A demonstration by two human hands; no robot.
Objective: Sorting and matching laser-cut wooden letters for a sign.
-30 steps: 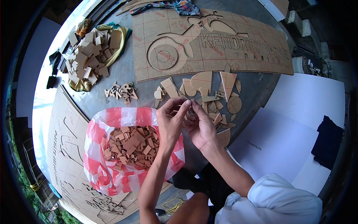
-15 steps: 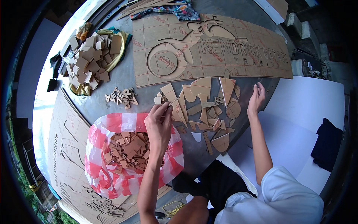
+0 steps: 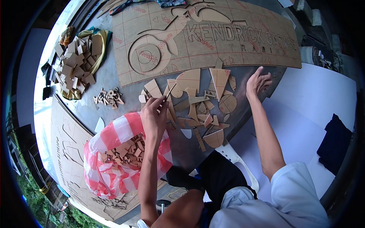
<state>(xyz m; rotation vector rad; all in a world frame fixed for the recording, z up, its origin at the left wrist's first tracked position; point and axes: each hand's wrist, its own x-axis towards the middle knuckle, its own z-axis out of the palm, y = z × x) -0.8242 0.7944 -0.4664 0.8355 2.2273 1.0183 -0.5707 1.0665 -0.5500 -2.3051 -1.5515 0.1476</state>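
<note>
My left hand [image 3: 154,116] pinches a thin, pointed strip of brown board [image 3: 171,91] by its lower end, over a spread of loose cut-outs. Those brown board pieces [image 3: 188,80] include curved, triangular and round shapes. Below the wrist, a red-and-white checked plastic bag [image 3: 125,123] holds a heap of small brown scraps [image 3: 123,154], partly hidden by my forearm. My right hand [image 3: 258,84] is raised at the right with its fingers apart and nothing in them. It is nearest to the lower right edge of a large cut board sheet [image 3: 213,62].
Small cut-out letters [image 3: 109,97] lie left of the loose pieces. Farther left, square offcuts [image 3: 74,66] are piled in a cloth-lined container. Another engraved sheet [image 3: 64,140] lies at lower left. A large white sheet [image 3: 300,102] and dark cloth [image 3: 337,138] are at right.
The view has shifted, so the table's things appear farther left. My left hand still holds the strip, now tipped more upright. My right hand's fingers have turned and spread.
</note>
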